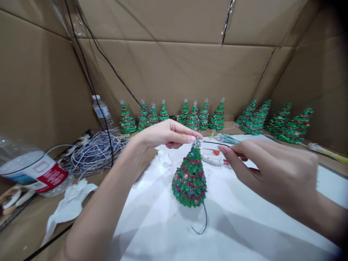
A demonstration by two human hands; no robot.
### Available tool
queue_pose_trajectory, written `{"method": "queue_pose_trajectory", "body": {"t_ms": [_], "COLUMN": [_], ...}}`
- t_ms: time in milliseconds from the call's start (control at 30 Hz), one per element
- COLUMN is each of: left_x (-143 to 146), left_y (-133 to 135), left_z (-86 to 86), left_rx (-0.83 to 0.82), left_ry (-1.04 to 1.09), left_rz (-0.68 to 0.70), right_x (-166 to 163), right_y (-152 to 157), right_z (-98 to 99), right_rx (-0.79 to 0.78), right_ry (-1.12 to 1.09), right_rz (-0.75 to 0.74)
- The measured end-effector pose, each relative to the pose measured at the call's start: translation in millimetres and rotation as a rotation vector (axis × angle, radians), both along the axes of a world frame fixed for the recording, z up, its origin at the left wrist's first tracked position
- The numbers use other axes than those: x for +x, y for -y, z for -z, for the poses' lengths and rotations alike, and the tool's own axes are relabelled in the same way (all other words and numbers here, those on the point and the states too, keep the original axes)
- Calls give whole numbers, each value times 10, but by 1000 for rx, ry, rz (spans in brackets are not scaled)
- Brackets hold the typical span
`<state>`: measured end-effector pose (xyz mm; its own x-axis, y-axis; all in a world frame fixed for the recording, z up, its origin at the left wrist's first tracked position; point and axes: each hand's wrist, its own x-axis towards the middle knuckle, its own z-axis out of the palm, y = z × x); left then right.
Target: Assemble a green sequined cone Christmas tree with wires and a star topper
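A small green glittery Christmas tree (189, 179) with red garlands and little baubles stands upright on a white sheet (244, 217). A thin black wire (202, 223) trails from its base. My left hand (165, 135) pinches the silver star at the tree's tip with thumb and forefinger. To the right of the tip, my right hand (268, 168) is closed on a thin dark wire-like piece that points toward the tree top; I cannot make out what it is.
Rows of finished small trees (194, 116) line the back cardboard wall, with more at the right (274, 121). A tangle of wires (94, 152), two water bottles (32, 172), crumpled tissue (69, 206) and a white tool (214, 159) lie around.
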<state>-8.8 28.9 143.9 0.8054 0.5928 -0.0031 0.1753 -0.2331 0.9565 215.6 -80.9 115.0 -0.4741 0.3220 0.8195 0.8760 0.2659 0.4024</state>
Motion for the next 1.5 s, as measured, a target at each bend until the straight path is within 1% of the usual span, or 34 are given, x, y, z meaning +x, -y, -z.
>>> {"method": "queue_pose_trajectory", "body": {"t_ms": [100, 433, 633, 700, 867, 1000, 1100, 1233, 1400, 1500], "left_x": [5, -4, 3, 8, 56, 75, 62, 58, 110, 163], "left_y": [15, 34, 39, 39, 48, 63, 94, 191, 367, 464], "left_z": [-9, -18, -19, -14, 7, 1, -25, -77, -133, -144], "left_rx": [8, -4, -22, -17, 13, 62, 127, 244, 358, 376], "left_ry": [-16, -28, -3, 0, 1, -5, -35, -54, -222, -298], "left_rz": [-21, -30, -49, -43, 32, 45, 8, -100, -260, -305], "right_x": [-21, -76, -193, -243, -347, -291, -193, -102, -13, 72], "right_y": [19, 126, 212, 188, 84, 174, 221, 143, 64, 58], "right_z": [10, 17, -20, -24, 9, 34, 59, 90, 103, 120], "right_rx": [10, -2, -1, -11, -102, -136, -186, -159, -136, -155], "right_ry": [14, 50, 105, 115, 122, 24, 27, -23, -100, -144], "right_rz": [11, 55, 153, 127, -62, -96, -108, -78, -96, -114]}}
